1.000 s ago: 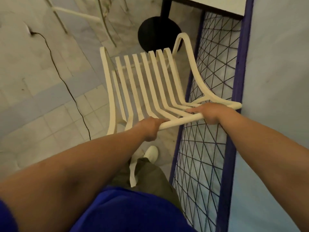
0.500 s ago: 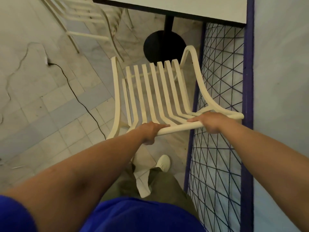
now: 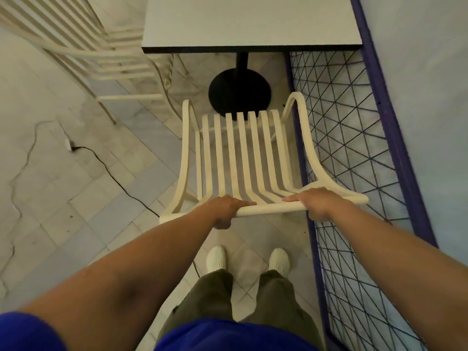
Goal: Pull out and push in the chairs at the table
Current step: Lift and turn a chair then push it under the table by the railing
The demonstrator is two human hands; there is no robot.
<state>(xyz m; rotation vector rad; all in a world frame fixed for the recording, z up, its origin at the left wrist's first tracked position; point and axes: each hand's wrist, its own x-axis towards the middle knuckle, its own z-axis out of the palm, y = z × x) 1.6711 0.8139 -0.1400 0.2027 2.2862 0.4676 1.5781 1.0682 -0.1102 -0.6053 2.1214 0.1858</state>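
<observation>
The left hand (image 3: 225,207) and right hand (image 3: 317,202) are still curling round the top rail of the slatted chair (image 3: 243,153). The chair is now sitting squarer ahead of them, its seat front nearing the tabletop (image 3: 248,21) and black pedestal base (image 3: 239,92) beyond.

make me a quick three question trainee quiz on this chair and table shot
1. True or false: the left hand and the right hand both grip the top rail of the cream chair.
2. Which stands along the chair's right side? A) a blue wire-mesh panel B) a second table C) a bin
3. Fill in: the table stands on a round ____ base.
Key: 1 true; 2 A; 3 black.
</observation>
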